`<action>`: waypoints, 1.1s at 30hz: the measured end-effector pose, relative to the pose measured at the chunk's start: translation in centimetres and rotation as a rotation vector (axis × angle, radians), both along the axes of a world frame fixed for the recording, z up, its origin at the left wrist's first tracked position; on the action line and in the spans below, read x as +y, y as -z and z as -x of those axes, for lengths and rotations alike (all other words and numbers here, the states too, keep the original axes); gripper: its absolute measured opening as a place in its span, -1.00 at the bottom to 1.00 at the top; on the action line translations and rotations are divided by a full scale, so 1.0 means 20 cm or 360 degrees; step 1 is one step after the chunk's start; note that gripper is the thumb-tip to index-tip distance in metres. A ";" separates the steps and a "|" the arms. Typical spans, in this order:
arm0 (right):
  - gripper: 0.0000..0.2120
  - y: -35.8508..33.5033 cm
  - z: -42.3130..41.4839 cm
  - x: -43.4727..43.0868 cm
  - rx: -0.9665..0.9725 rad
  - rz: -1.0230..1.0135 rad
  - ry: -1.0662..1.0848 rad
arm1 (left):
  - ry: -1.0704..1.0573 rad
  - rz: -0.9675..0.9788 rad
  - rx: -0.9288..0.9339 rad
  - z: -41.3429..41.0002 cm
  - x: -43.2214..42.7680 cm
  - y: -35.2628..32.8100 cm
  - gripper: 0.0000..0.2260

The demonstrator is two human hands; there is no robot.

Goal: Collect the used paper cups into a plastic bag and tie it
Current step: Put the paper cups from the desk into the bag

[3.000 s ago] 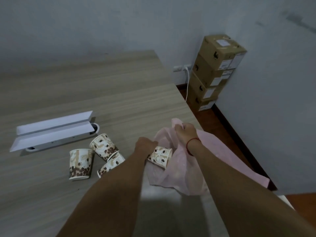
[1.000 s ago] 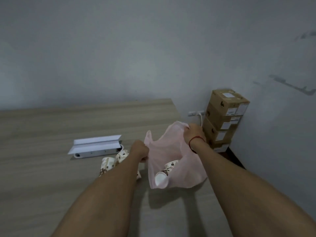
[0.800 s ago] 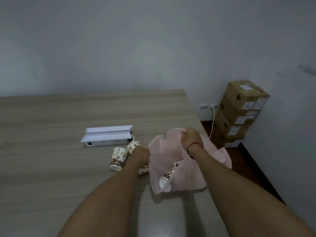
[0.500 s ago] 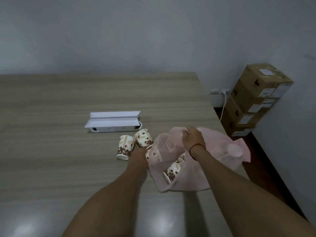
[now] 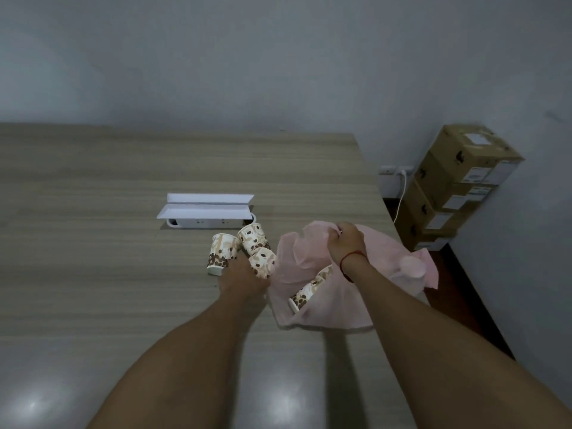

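The pink plastic bag (image 5: 334,308) lay at the right edge of the wood-grain table (image 5: 93,274), one brown-printed paper cup (image 5: 305,294) in its mouth. Bag rim was bunched and pinched in the right hand (image 5: 346,243). The left hand (image 5: 244,278) sat against the nearest loose cup (image 5: 263,263), just left of the bag; fingers hidden, grip unclear. Behind it, two more cups (image 5: 221,253), then a white folded-lid box (image 5: 207,212). Stacked brown cardboard boxes (image 5: 458,181) stood past the far right corner.

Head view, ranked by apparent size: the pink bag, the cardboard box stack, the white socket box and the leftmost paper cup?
1. pink bag and cardboard box stack: too close to rank, and the stack sits farther from the camera.
2. white socket box
3. leftmost paper cup
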State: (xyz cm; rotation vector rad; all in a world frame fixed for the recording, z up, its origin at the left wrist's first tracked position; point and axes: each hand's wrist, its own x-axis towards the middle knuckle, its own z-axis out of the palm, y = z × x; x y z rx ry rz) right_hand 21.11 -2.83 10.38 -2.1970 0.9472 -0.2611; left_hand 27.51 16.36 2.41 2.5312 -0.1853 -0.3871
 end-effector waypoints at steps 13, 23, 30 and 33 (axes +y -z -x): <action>-0.67 -0.24 0.07 0.12 -0.0251 -0.0170 -0.0010 | -0.0282 0.1108 0.0630 0.29 -0.27 -0.33 -0.57; -0.66 -0.12 -0.21 0.16 -0.0129 -0.0166 -0.0065 | -0.0331 0.0603 0.0483 -0.14 -0.09 -0.21 -0.73; -0.73 0.14 -0.47 0.23 0.0015 -0.0278 -0.0026 | -0.0553 -0.0037 0.0166 -0.48 0.13 0.04 -0.34; -0.77 0.22 -0.51 0.25 0.0071 -0.0331 0.0016 | -0.0563 -0.0050 0.0351 -0.53 0.14 0.16 -0.25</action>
